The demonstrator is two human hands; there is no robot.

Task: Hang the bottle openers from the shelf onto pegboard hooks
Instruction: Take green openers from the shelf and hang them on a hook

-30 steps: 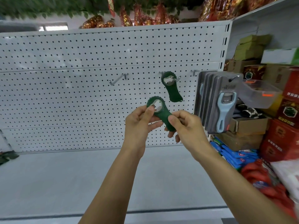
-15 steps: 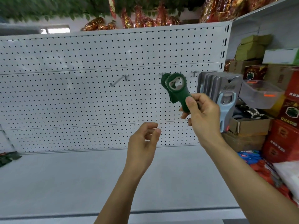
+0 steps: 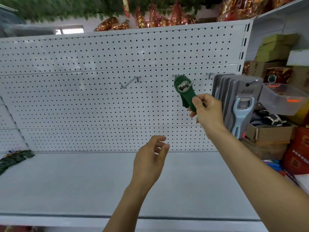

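My right hand (image 3: 206,110) grips the handle of a green bottle opener (image 3: 184,90), whose metal-ringed head sits over the tip of the middle pegboard hook (image 3: 190,83). Behind it hangs another green opener (image 3: 184,102), mostly hidden. My left hand (image 3: 149,160) hovers lower, above the shelf, fingers loosely apart and holding nothing. A bare hook (image 3: 129,82) sticks out of the white pegboard (image 3: 83,97) further left. More green openers (image 3: 14,159) lie in a heap at the shelf's far left edge.
Carded light-blue bottle openers (image 3: 240,106) hang on the right hook, close to my right hand. Cardboard boxes and a clear plastic tub (image 3: 282,99) are stacked at the right. The grey shelf (image 3: 75,181) runs below the pegboard.
My left hand let go of the green opener and dropped down. My right hand carried the opener up and right to the middle hook, in front of the one hanging there.
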